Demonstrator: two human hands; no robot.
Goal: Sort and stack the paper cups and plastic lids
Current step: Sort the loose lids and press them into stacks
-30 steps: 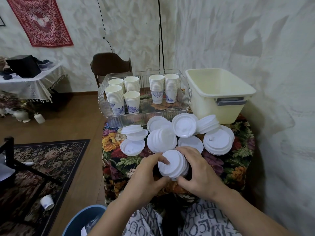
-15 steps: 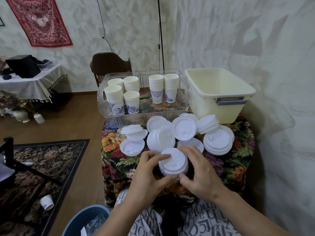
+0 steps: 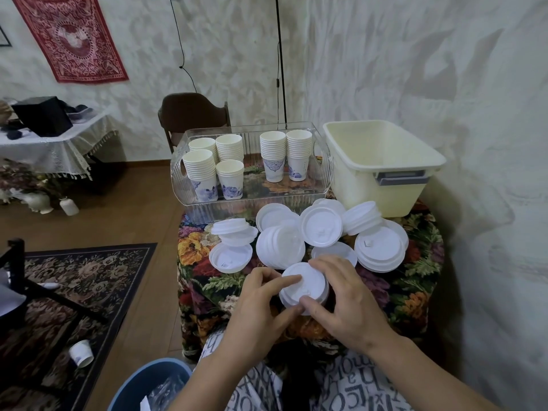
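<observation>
A small stack of white plastic lids [image 3: 305, 287] lies flat near the table's front edge, gripped from both sides. My left hand [image 3: 261, 307] holds its left rim with the index finger across the top; my right hand [image 3: 344, 298] wraps its right side. More white lids [image 3: 280, 246] lie in loose piles behind it, one pile [image 3: 379, 249] at the right. Several stacks of paper cups [image 3: 201, 173] with blue prints stand upright in a clear tray [image 3: 252, 207] at the back.
A cream plastic tub [image 3: 382, 173] stands at the back right, beside the tray. The table wears a floral cloth [image 3: 201, 280]. On the floor to the left lie a fallen paper cup [image 3: 81, 353] and a blue bucket [image 3: 148, 387]. A wooden chair [image 3: 192, 111] stands behind the table.
The held lid stack was tilted toward me; it has turned to lie flat. Both hands have shifted slightly forward and closed tighter round it.
</observation>
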